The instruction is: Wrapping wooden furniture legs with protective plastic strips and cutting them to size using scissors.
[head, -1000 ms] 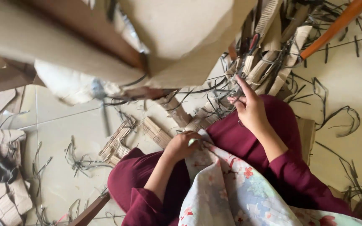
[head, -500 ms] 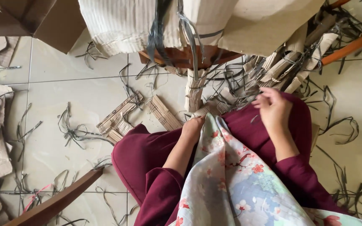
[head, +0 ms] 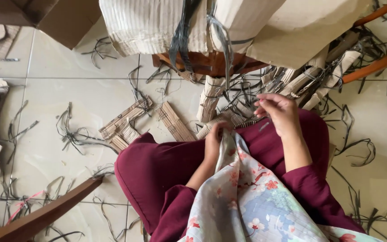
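Several folded cardboard strips point(head: 126, 125) are lying on the tiled floor point(head: 59, 103) at the middle left, among loose black straps point(head: 75, 134). Near the centre, the left hand point(head: 214, 140) is closing around one end of a narrow corrugated cardboard strip point(head: 246, 122) over the maroon lap point(head: 157, 166). Just to its right, the right hand point(head: 279, 113) is pinching the other end with bent fingers. Above, strapped cardboard bundles point(head: 157, 22) are filling the top of the frame.

Matt, ribbed cardboard pieces point(head: 122, 127) are seen on the glossy, smooth tiled floor point(head: 50, 112); soft floral cloth point(head: 256, 201) is draped nearby.
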